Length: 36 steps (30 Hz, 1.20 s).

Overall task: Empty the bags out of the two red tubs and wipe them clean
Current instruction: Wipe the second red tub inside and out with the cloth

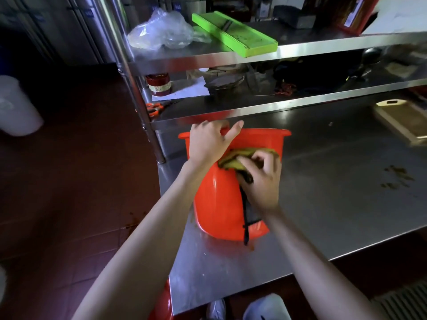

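- Red tub point(215, 199): lying tipped on the worktop point(335, 181) near its left edge, mouth turned away toward the shelving, base toward the near edge; probably tilted so to bring the outer wall up for wiping.
- Cloth point(233, 159): yellow-green, bunched, pressed against the tub's upper wall just below the rim; a dark strap or mesh piece hanging from it down the tub's side.
- Right hand point(261, 181): fingers curled round the cloth, bearing it onto the tub wall.
- Left hand point(209, 143): gripping the tub's rim at the far left side, thumb raised; likely bracing the tub against the wiping pressure.
- Second red tub point(161, 306): only a red edge visible below the worktop's near left corner; identity uncertain.
- Brown smears point(397, 179): toward the worktop's right side, well apart from the tub.
- Cutting board point(402, 121): at the worktop's far right edge.
- Shelving above the far edge: scissors point(154, 108) on the lower shelf, clear plastic bag point(161, 31) and green slicer point(235, 33) on the upper.
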### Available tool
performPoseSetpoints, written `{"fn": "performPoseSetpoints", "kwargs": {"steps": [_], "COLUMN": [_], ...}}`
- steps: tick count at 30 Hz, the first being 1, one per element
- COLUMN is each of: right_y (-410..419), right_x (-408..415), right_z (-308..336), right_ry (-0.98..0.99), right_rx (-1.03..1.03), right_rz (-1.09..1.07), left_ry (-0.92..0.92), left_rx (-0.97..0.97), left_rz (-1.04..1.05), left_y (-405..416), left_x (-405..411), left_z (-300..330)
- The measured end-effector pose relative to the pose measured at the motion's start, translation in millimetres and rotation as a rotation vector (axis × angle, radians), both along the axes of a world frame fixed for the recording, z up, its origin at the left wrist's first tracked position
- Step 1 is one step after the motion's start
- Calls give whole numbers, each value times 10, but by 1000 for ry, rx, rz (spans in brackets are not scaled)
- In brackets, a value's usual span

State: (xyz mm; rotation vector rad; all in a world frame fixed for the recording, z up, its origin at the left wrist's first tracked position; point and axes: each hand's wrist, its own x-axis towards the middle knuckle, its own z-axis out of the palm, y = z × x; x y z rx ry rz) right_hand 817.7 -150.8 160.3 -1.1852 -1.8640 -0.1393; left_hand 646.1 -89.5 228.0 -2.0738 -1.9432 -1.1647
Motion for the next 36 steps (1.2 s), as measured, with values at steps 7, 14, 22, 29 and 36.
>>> {"fn": "performPoseSetpoints", "kwargs": {"steps": [7,14,22,29,36], "right_y": [-229,-965,-128,59,90], "right_x": [-27,209,-26,131,388], "right_z": [-271,-1081,-76,363,289], "right_ry": [1,-193,22,60,206], "right_rx": [-47,-123,-46,27,-40], "right_rz": [10,151,67,63,36], "left_ry": [-26,-24,8,27,-360], "left_rx": [-49,-89,-92,-13,-193], "left_rz": [23,33,-12,-290,-264], "left_y": [138,112,-100,-503,-247], "left_x": [-27,-32,-8,-18,-571], "left_z": [34,29,114,68,-27]}}
